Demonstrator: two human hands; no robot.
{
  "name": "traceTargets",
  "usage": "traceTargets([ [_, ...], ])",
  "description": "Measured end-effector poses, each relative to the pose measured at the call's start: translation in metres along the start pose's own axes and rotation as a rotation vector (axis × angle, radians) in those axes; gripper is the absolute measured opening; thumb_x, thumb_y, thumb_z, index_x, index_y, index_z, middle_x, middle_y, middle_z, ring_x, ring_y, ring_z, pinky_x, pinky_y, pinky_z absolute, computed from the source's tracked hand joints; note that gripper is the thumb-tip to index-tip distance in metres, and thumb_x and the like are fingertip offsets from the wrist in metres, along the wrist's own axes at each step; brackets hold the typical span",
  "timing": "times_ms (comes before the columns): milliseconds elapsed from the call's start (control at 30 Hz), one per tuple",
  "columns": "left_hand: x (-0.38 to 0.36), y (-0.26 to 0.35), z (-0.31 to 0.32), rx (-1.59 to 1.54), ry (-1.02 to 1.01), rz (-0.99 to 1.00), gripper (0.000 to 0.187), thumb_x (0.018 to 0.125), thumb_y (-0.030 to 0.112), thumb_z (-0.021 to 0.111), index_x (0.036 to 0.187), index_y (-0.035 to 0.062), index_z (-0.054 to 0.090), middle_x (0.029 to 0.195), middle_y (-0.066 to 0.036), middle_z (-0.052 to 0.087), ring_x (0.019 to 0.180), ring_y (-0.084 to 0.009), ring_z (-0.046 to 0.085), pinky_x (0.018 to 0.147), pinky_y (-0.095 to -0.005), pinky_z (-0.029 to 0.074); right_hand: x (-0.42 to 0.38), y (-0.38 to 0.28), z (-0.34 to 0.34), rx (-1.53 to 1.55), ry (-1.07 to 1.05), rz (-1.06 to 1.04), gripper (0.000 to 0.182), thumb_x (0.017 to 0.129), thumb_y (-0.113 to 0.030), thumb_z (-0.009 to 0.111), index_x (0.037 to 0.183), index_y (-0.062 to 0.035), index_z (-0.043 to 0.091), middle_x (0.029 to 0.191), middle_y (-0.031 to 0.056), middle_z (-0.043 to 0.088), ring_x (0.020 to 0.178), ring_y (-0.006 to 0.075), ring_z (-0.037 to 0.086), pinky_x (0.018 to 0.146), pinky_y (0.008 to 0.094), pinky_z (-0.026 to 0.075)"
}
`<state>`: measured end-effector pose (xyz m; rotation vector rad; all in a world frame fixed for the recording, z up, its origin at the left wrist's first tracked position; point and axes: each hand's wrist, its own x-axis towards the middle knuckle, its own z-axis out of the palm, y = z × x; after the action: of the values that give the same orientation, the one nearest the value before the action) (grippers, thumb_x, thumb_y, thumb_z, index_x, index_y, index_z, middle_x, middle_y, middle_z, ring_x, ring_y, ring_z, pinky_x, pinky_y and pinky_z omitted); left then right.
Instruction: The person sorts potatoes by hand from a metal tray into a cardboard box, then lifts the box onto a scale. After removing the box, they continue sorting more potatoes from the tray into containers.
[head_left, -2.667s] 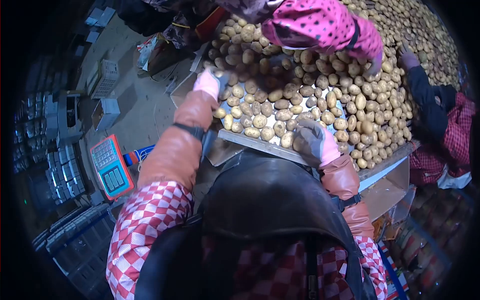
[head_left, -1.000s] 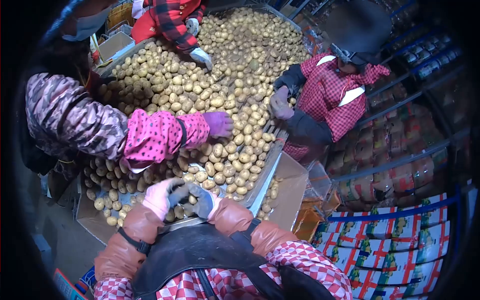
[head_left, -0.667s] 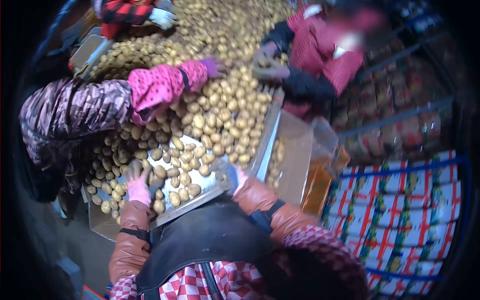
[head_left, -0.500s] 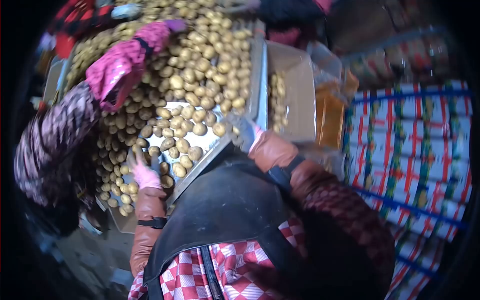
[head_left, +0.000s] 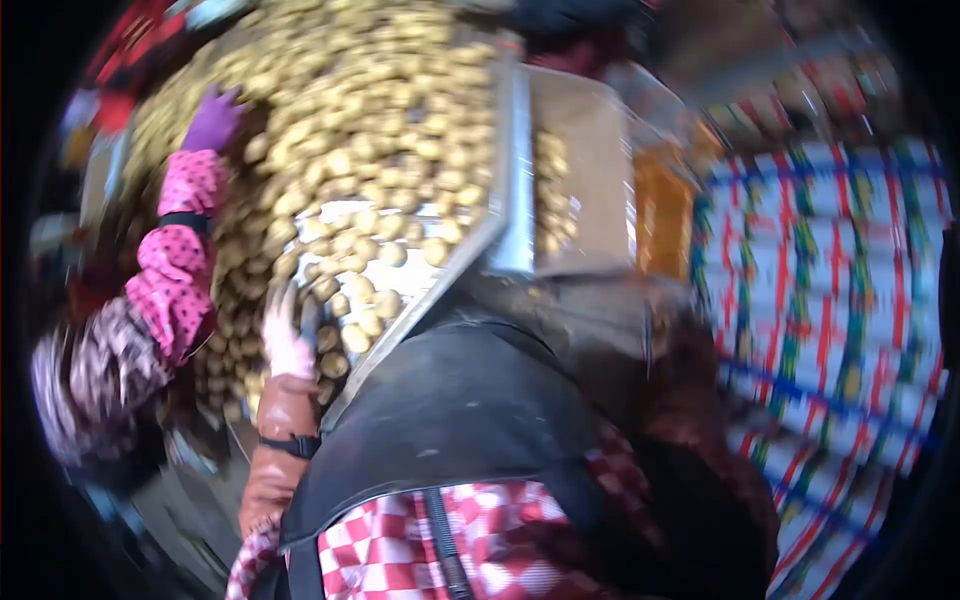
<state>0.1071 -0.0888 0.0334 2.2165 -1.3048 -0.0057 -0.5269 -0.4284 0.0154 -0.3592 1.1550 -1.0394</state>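
Note:
A large heap of potatoes [head_left: 350, 150] covers a metal-edged sorting table [head_left: 425, 305], thinner near me, where the pale surface shows. My left hand [head_left: 288, 325], in a pink and grey glove, rests at the near left of the potatoes with its fingers stretched out and apart. I see nothing held in it. On the right, my sleeve reaches down beside a cardboard box; my right hand is not distinguishable in the dark blur there. The box [head_left: 590, 180] just right of the table holds some potatoes [head_left: 552, 195] along its left side.
At the left, a co-worker in pink sleeves has a purple-gloved hand [head_left: 213, 118] over the heap. Other people stand at the far side. Stacked printed cartons [head_left: 820, 300] with blue straps fill the right. An orange-brown bag [head_left: 662, 215] lies beside the box.
My right hand has left the table's edge and moved right and down, out of clear sight. My left hand stays near the same potatoes. The co-worker's arm has swung left.

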Motion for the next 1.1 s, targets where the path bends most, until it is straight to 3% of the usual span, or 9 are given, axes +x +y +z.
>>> traceTargets([
  [267, 0.031, 0.037, 0.017, 0.233, -0.140, -0.152, 0.050, 0.090, 0.035, 0.064, 0.136, 0.0169, 0.055, 0.143, -0.016, 0.049, 0.137, -0.0354, 0.040, 0.114, -0.0560, 0.028, 0.047, 0.076, 0.229, -0.134, -0.853, 0.428, 0.039, 0.099, -0.036, 0.055, 0.130, -0.0120, 0.057, 0.101, 0.0077, 0.061, 0.072, 0.0127, 0.053, 0.059, 0.0257, 0.045],
  [367, -0.021, -0.012, 0.007, 0.273, -0.236, -0.285, 0.057, 0.087, 0.042, 0.064, 0.139, 0.0212, 0.052, 0.148, -0.006, 0.045, 0.140, -0.0346, 0.035, 0.111, -0.0669, 0.020, 0.005, 0.124, 0.359, -0.675, -0.706, 0.346, 0.041, 0.098, -0.026, 0.058, 0.131, -0.0022, 0.055, 0.094, 0.0095, 0.067, 0.069, 0.0145, 0.060, 0.058, 0.0285, 0.049],
  [500, -0.086, -0.017, 0.001, 0.308, -0.128, -0.630, 0.054, 0.088, 0.045, 0.063, 0.137, 0.0221, 0.054, 0.146, -0.008, 0.047, 0.138, -0.0284, 0.039, 0.110, -0.0645, 0.022, 0.011, 0.193, 0.384, -1.360, -0.992, -0.304, 0.034, 0.095, -0.017, 0.066, 0.123, 0.0014, 0.062, 0.095, 0.0118, 0.070, 0.084, 0.0209, 0.067, 0.076, 0.0299, 0.055],
  [600, -0.076, 0.012, -0.004, 0.277, 0.002, -0.931, 0.048, 0.085, 0.039, 0.066, 0.128, 0.0174, 0.060, 0.138, -0.010, 0.053, 0.131, -0.0294, 0.045, 0.109, -0.0551, 0.030, -0.038, 0.251, 0.396, -2.113, -1.068, -0.845, 0.068, 0.084, -0.035, 0.076, 0.140, -0.0079, 0.048, 0.143, 0.0228, 0.048, 0.125, 0.0396, 0.052, 0.106, 0.0432, 0.043],
  [733, -0.044, 0.050, 0.005, 0.159, -0.201, -0.613, 0.059, 0.077, 0.034, 0.074, 0.131, 0.0177, 0.054, 0.139, -0.012, 0.049, 0.133, -0.0343, 0.043, 0.108, -0.0631, 0.030, -0.116, 0.329, 0.399, -2.283, -1.047, -1.043, 0.090, 0.076, -0.036, 0.079, 0.148, -0.0069, 0.033, 0.139, 0.0291, 0.046, 0.132, 0.0452, 0.042, 0.108, 0.0492, 0.039],
  [767, -0.048, 0.046, 0.015, 0.117, -0.176, -0.421, 0.061, 0.077, 0.036, 0.074, 0.132, 0.0183, 0.054, 0.141, -0.012, 0.046, 0.135, -0.0344, 0.040, 0.110, -0.0638, 0.027, -0.121, 0.320, 0.422, -2.169, -1.395, -0.633, 0.090, 0.077, -0.041, 0.077, 0.148, -0.0049, 0.034, 0.143, 0.0279, 0.043, 0.135, 0.0459, 0.038, 0.109, 0.0501, 0.038],
  [900, -0.058, 0.005, 0.003, 0.229, -0.209, -0.289, 0.056, 0.081, 0.041, 0.071, 0.132, 0.0239, 0.055, 0.145, -0.011, 0.044, 0.141, -0.0336, 0.033, 0.114, -0.0651, 0.020, -0.130, 0.322, 0.454, -1.572, -1.943, -0.551, 0.050, 0.089, -0.018, 0.069, 0.137, -0.0173, 0.056, 0.132, 0.0185, 0.059, 0.113, 0.0353, 0.062, 0.095, 0.0423, 0.051],
  [967, -0.076, -0.007, -0.008, 0.263, -0.121, -0.484, 0.053, 0.080, 0.041, 0.071, 0.129, 0.0255, 0.058, 0.143, -0.009, 0.046, 0.141, -0.0325, 0.033, 0.113, -0.0646, 0.021, -0.123, 0.314, 0.478, -1.624, -1.622, -0.223, 0.042, 0.090, -0.009, 0.066, 0.131, -0.0120, 0.060, 0.120, 0.0091, 0.064, 0.099, 0.0208, 0.063, 0.082, 0.0348, 0.053],
  [1100, -0.099, -0.013, -0.002, 0.342, -0.014, -0.907, 0.043, 0.083, 0.037, 0.068, 0.125, 0.0261, 0.062, 0.141, -0.006, 0.049, 0.141, -0.0300, 0.033, 0.109, -0.0614, 0.025, -0.052, 0.306, 0.531, -1.817, -1.045, -1.299, 0.066, 0.079, -0.038, 0.076, 0.136, -0.0134, 0.053, 0.140, 0.0215, 0.049, 0.128, 0.0422, 0.046, 0.102, 0.0551, 0.042],
])
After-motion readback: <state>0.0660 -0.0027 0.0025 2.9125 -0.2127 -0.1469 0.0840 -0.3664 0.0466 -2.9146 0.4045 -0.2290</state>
